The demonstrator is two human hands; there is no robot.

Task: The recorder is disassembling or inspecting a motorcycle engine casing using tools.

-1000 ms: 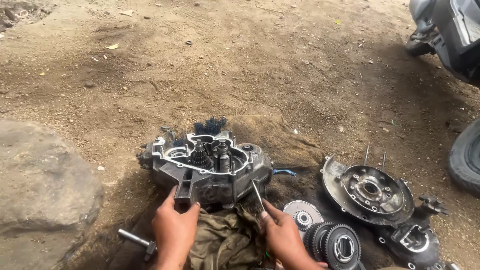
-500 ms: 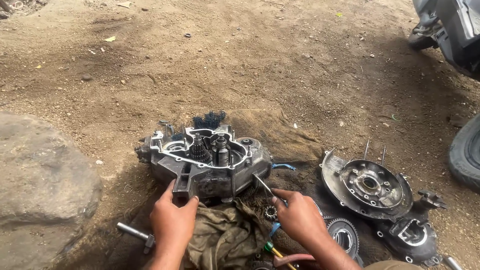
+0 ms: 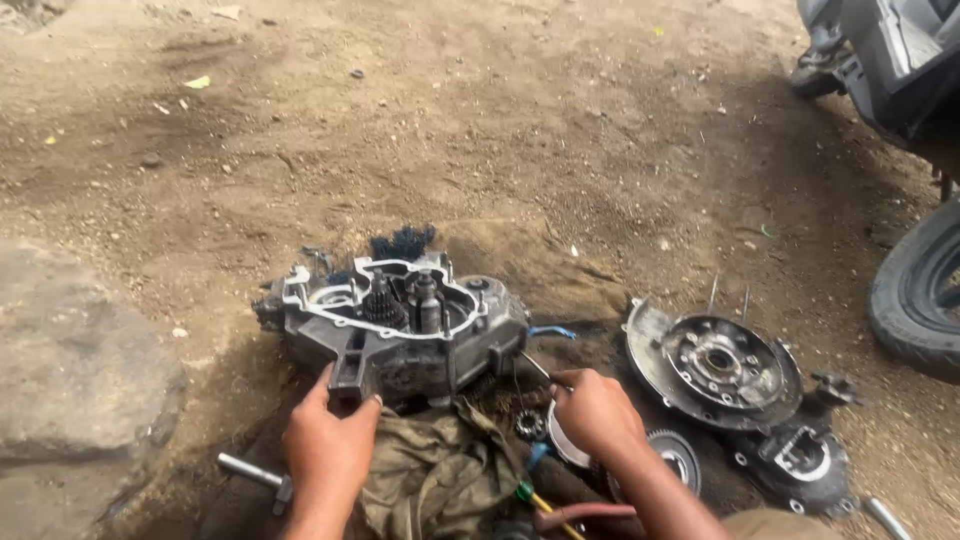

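Nearest the camera, a greasy olive-brown rag (image 3: 435, 470) lies bunched on the dirt between the person's two forearms, with a screwdriver with a green and yellow handle (image 3: 535, 497) just to its right and a metal socket wrench (image 3: 250, 470) lying on the ground to its left. The left hand (image 3: 328, 450) rests at the near edge of the engine crankcase (image 3: 400, 330), its fingers curled onto the lower mounting lug of the casting, with the thumb spread alongside; it looks like a steadying hold rather than a full grasp. The right hand (image 3: 598, 412) is closed loosely around a thin metal tool (image 3: 535, 367) whose tip reaches toward the right side of the crankcase; what kind of tool it is cannot be told. Just under this hand lie a small gear (image 3: 528, 424) and a pale round disc (image 3: 562, 445), partly hidden. The crankcase sits open side up on the soil, showing gear shafts (image 3: 400, 300) standing upright inside. To its right, well apart, lies a round dark cover plate (image 3: 715, 365), with another dark housing (image 3: 795, 455) near it and a toothed round part (image 3: 677, 455) beside the right wrist. Farther left is a flat grey rock (image 3: 75, 360). At the far right edge stand a black tyre (image 3: 920, 300) and part of a scooter body (image 3: 890, 60).
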